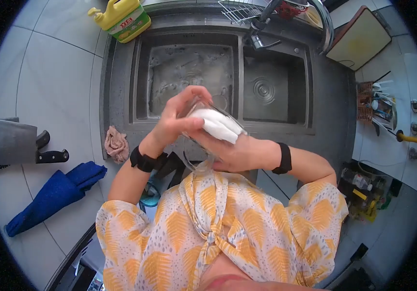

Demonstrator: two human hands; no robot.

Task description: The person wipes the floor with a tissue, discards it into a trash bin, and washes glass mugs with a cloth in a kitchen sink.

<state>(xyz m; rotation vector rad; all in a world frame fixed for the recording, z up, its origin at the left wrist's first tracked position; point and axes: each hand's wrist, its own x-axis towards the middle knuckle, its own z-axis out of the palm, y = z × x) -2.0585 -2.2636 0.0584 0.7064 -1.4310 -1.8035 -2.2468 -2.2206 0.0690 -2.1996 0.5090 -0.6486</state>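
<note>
Over the front edge of the sink, my left hand (178, 112) curls round the bowl of a clear stemmed glass (199, 107). The glass is tilted, and its round foot points down toward my chest. A folded white cloth (218, 127) lies against the bowl; whether part of it is inside cannot be made out. My right hand (237, 154) closes round the cloth from the right and below, with its fingers also along the glass. Some fingertips are hidden behind the glass and cloth.
Ahead is a double sink (241, 87) with water in its left basin, below a faucet (257, 39). A yellow detergent jug (126, 22) stands back left. At left are a crumpled rag (116, 144), cleaver (9, 143) and blue towel (56, 196). A cutting board (361, 41) leans at right.
</note>
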